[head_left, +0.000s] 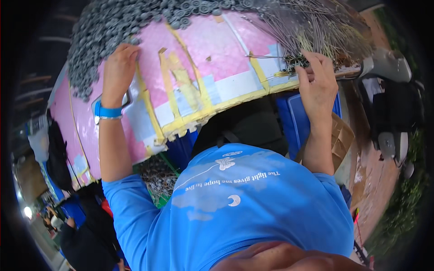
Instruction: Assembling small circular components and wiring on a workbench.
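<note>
green container [163, 201] of grey pieces [157, 179], right hand [319, 85] at wires [322, 30]

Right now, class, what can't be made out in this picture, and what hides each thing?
All in the head view:
- Left hand: whether it grips a piece; its curled fingers hide this.
- Right hand: whether it pinches any thin stems; its own fingers cover this.
- Grey round pieces: the pile's far end, cut off by the upper edge.
- Blue object: its full shape, partly covered by the table.
</note>
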Motion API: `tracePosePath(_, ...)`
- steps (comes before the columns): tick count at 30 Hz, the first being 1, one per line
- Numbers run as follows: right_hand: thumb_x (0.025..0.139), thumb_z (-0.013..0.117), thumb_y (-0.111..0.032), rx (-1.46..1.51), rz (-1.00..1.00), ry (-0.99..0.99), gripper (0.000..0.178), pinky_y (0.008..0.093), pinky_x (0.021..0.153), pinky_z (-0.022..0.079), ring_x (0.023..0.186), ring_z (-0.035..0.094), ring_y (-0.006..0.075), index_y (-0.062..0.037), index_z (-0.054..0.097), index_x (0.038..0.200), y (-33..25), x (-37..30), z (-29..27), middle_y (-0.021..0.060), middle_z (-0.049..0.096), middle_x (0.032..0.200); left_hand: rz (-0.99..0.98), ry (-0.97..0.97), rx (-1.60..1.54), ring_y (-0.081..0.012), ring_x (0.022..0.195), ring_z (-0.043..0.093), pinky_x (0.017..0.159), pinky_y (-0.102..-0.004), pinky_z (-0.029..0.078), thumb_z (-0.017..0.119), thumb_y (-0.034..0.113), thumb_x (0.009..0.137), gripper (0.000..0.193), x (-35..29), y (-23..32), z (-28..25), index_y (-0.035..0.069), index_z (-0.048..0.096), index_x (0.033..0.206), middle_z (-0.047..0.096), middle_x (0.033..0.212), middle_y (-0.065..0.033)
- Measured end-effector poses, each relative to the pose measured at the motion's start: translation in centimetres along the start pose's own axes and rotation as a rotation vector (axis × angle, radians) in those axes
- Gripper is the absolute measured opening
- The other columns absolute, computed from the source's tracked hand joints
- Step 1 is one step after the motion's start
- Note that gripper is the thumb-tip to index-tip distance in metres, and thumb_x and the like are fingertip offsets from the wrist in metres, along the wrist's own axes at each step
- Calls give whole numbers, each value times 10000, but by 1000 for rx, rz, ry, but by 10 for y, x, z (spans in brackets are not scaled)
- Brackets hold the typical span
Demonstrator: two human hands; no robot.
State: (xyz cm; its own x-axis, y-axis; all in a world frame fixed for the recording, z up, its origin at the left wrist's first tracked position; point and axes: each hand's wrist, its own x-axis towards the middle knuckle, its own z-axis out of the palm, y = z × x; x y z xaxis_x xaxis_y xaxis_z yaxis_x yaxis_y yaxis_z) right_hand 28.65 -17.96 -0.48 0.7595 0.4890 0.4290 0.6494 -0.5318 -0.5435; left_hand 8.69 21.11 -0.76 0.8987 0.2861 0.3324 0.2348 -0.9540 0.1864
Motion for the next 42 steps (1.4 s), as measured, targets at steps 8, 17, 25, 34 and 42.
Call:
tracePosePath(8, 840, 683, -64, -237, -267, 84, 90, 356, 724, 530, 802, 662, 301, -35, 698, 924, 19, 40, 43, 100, 675, 947, -3, -88, -4, -369, 858, 642, 732, -419, 504, 543, -2, 886, 238, -15, 28, -17, 0, 659, 1093, 639, 1036, -161)
tracePosePath(17, 858, 685, -4, 275, -363, 169, 88, 297, 625, 522, 770, 667, 201, -18, 679, 944, -23, 19, 55, 93, 669, 914, -111, -44, 104, -278, 739, 646, 642, -362, 499, 644, 34, 867, 297, -36, 47, -25, 26, 635, 1164, 637, 896, -143)
tracePosePath(25, 951, 577, 10, 1123, 147, 29, 221, 276, 706, 591, 785, 674, 167, 51, 616, 1166, -28, -6, 46, 131, 668, 967, -532, 99, -1056, -117, 731, 679, 636, -226, 528, 694, 19, 881, 286, -57, 114, -8, -16, 630, 1157, 697, 794, -61)
tracePosePath(34, 912, 635, -27, 1504, 365, -229, 338, 268, 647, 576, 760, 700, 197, 31, 534, 1230, -82, -33, 62, 171, 697, 948, -603, -236, -1552, -171, 790, 717, 662, -249, 571, 685, -10, 860, 350, -88, 188, 15, -31, 600, 1199, 688, 1021, -108)
tracePosePath(42, 899, 676, -40, 1493, 493, -676, 321, 260, 668, 586, 784, 705, 183, 74, 550, 1172, -95, -57, 54, 158, 703, 962, -580, 105, -1592, -156, 865, 696, 702, -250, 593, 633, -20, 866, 466, -91, 189, 5, -41, 523, 1318, 637, 1203, -175)
